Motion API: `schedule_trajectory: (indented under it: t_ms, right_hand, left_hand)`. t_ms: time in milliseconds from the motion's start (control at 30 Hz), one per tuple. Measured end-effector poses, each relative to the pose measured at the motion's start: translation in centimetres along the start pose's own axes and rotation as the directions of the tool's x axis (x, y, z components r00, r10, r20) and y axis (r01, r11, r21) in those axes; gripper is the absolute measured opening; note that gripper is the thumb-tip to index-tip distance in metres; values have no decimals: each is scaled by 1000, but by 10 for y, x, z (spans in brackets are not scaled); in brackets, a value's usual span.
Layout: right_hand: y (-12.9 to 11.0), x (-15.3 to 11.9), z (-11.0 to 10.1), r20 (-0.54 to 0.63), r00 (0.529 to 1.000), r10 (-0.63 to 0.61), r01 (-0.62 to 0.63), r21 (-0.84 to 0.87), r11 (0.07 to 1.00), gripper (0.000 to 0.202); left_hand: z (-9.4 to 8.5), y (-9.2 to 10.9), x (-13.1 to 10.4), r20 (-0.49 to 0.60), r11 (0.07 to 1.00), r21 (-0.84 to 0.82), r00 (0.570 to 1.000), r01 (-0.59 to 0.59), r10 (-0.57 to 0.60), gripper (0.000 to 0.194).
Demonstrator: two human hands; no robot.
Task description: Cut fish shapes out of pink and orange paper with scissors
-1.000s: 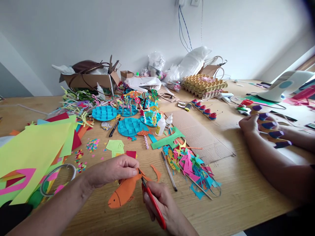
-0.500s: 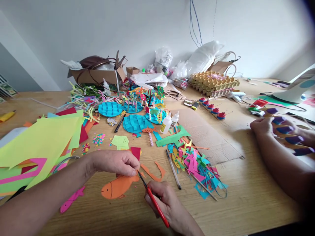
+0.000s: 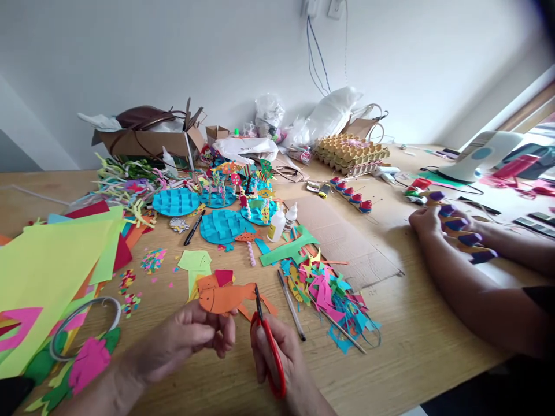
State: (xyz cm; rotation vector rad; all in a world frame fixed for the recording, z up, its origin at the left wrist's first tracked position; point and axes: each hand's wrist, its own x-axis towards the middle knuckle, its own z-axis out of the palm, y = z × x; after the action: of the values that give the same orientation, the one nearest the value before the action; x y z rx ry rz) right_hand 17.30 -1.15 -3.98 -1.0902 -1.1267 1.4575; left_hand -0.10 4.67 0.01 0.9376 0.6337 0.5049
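An orange paper fish (image 3: 225,299) with a drawn eye and gill line is in the middle of the table's near side. My left hand (image 3: 191,335) holds it from below, with fingers curled at its lower edge and partly behind it. My right hand (image 3: 281,346) grips red-handled scissors (image 3: 274,361), their dark blades at the fish's tail. Orange scraps (image 3: 264,300) lie by the tail. Just beyond the fish are a dark red paper piece (image 3: 224,278) and a light green paper fish (image 3: 194,261).
Coloured paper sheets (image 3: 47,271) and a tape ring (image 3: 54,341) lie left. Blue discs (image 3: 225,225), glue bottles (image 3: 276,225), a pen (image 3: 291,306) and paper scraps (image 3: 323,289) spread ahead. At right, a co-worker's hands (image 3: 427,222) hold a painted egg-carton strip (image 3: 462,231).
My left hand has moved from the fish's tail to under its body. The fish has been raised and turned, its tail at the blades. The view has shifted right.
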Motion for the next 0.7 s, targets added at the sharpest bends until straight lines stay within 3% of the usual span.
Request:
schedule_trajectory:
  t_ms: [100,200,433,567,700]
  right_hand:
    - [-1,1,3,3,1000,-4,4,-2,1000,49]
    - [-3,0,6,5,1000,6,-6,-49,999,52]
    - [-10,0,8,-10,1000,19,-20,-107,994,58]
    - [-8,0,7,4,1000,3,-2,-84,996,58]
    - [-5,0,6,5,999,-35,36,-69,997,56]
  left_hand:
    - [18,-9,5,-167,986,90,974,-138,152,12]
    - [32,-13,17,-310,941,166,890,-295,334,18]
    - [45,-21,38,-529,896,195,726,-400,439,18]
    - [47,-22,40,-548,887,234,699,-399,459,18]
    - [49,-22,39,-525,881,279,707,-382,473,16]
